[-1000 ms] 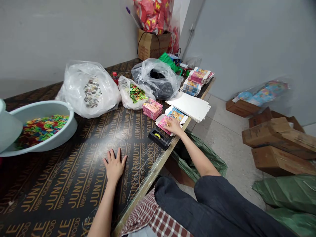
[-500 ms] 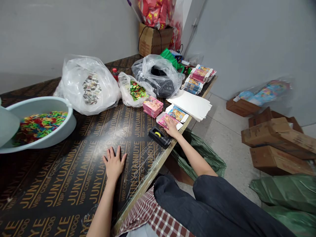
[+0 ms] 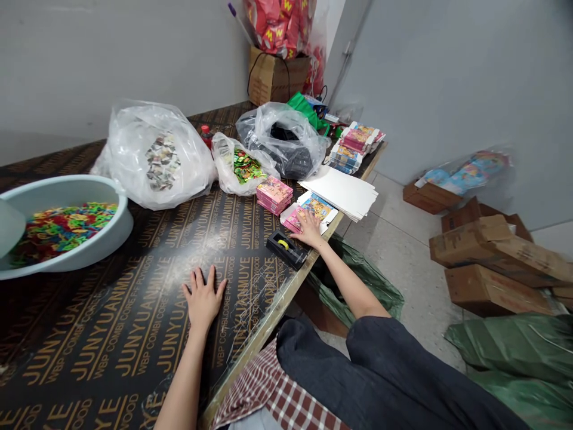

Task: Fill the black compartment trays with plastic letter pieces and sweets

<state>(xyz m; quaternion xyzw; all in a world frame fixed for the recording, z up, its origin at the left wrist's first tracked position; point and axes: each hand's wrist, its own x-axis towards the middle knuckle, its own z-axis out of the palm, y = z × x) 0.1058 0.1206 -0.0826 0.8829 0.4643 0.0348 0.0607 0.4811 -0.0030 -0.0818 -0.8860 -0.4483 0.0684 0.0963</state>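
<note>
My left hand [image 3: 205, 297] lies flat on the dark printed plywood tabletop [image 3: 147, 310], fingers spread, holding nothing. Over on the right, my right hand [image 3: 308, 229] rests with fingers stretched out on a flat pink printed carton [image 3: 290, 220]. Partly beside and under those fingers is a blue and yellow carton [image 3: 319, 206]. Just left of my right wrist stands a black tape dispenser [image 3: 286, 249] with a yellow roll. A stack of pink boxes [image 3: 274, 194] sits behind it, and white card sheets [image 3: 342, 191] lie beyond my right hand.
A pale blue basin [image 3: 128, 230] of small colourful pieces stands at the left. Clear bags [image 3: 197, 173] of small packets line the back. Folded cartons [image 3: 347, 156] are stacked at the far right. Cardboard boxes [image 3: 483, 289] and green sacks [image 3: 505, 343] lie on the floor.
My right hand has shifted slightly over the cartons, its fingers now reaching nearer the blue and yellow one. My left hand stays flat on the tabletop. The view has swung a little.
</note>
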